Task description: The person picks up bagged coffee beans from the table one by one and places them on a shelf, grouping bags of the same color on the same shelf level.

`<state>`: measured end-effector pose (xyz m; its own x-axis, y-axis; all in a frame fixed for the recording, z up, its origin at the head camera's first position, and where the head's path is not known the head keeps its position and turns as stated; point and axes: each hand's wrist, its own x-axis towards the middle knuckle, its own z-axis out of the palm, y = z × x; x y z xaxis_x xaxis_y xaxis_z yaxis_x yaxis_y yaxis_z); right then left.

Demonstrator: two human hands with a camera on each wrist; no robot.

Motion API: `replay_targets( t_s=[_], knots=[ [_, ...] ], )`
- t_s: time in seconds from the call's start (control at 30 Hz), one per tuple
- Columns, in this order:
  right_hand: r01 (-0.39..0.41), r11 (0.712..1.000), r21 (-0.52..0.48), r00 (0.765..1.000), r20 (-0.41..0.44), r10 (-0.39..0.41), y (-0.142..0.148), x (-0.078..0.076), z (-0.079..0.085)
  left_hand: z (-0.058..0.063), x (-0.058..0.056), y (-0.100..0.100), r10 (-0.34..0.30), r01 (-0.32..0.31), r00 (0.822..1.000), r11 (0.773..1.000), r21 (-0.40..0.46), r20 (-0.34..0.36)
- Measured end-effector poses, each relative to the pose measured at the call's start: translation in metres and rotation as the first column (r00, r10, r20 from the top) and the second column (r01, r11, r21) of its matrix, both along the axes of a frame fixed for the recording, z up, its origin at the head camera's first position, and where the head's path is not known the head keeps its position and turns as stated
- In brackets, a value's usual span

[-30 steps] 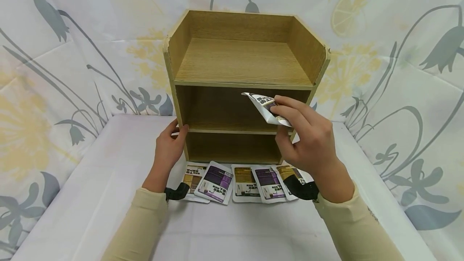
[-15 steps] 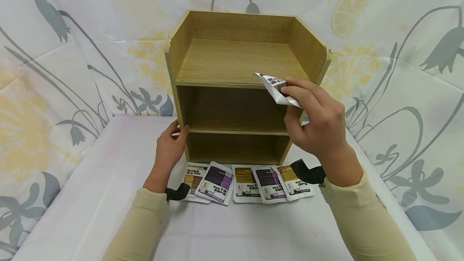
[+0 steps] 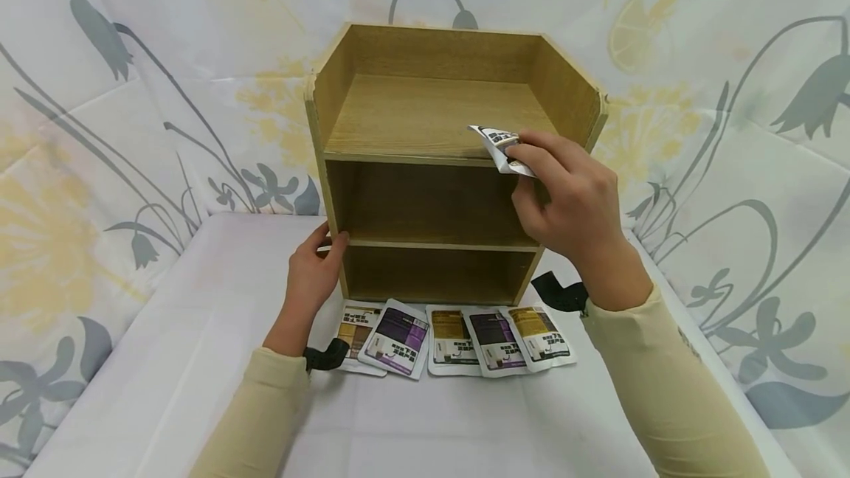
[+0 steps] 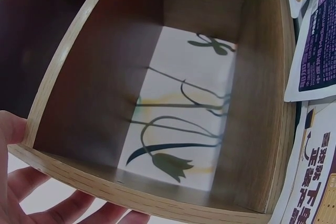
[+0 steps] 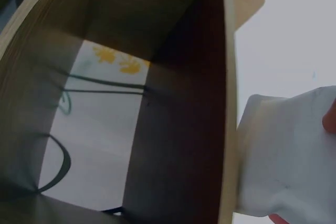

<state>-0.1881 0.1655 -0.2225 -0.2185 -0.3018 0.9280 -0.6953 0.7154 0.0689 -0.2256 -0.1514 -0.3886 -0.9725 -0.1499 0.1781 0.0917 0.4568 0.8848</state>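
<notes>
My right hand [image 3: 569,194] pinches a white foil pouch [image 3: 502,147] with dark print, thumb below and fingers on top. It is tilted and bent, at the front edge of the top level of a wooden shelf [image 3: 432,161]. In the right wrist view the pouch's plain white underside [image 5: 289,150] shows beside the shelf board. My left hand [image 3: 312,271] grips the shelf's left side panel low down, thumb on the front edge. The left wrist view shows its fingers [image 4: 63,208] along the panel's outer face. Whether the pouch touches the shelf cannot be told.
Several pouches lie in a row before the shelf, among them a purple one [image 3: 396,338], a gold one [image 3: 454,341] and another gold one [image 3: 541,336] at the right end. A white cloth [image 3: 438,434] covers the table; a flowered sheet [image 3: 199,57] hangs behind.
My right hand has risen with the pouch from in front of the middle level to the top level's front edge, first rightward, then slightly left. My left hand has stayed on the side panel.
</notes>
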Motion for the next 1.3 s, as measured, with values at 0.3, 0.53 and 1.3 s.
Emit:
replay_targets(
  t_s=[0.3,0.53,1.3],
  knots=[
    [0.043,0.997,0.066,0.998,0.042,-0.046,0.005,-0.016,-0.003,0.000,0.001,-0.001,-0.004,0.004,1.000,1.000,0.000,-0.009],
    [0.101,0.988,0.113,0.989,0.100,-0.112,0.009,-0.025,0.002,0.004,-0.001,0.001,-0.008,0.008,1.000,1.000,-0.001,-0.013],
    [0.215,0.921,0.324,0.841,0.419,-0.344,0.006,-0.044,0.017,0.002,0.004,-0.001,-0.018,0.018,1.000,1.000,0.015,-0.003]
  ],
)
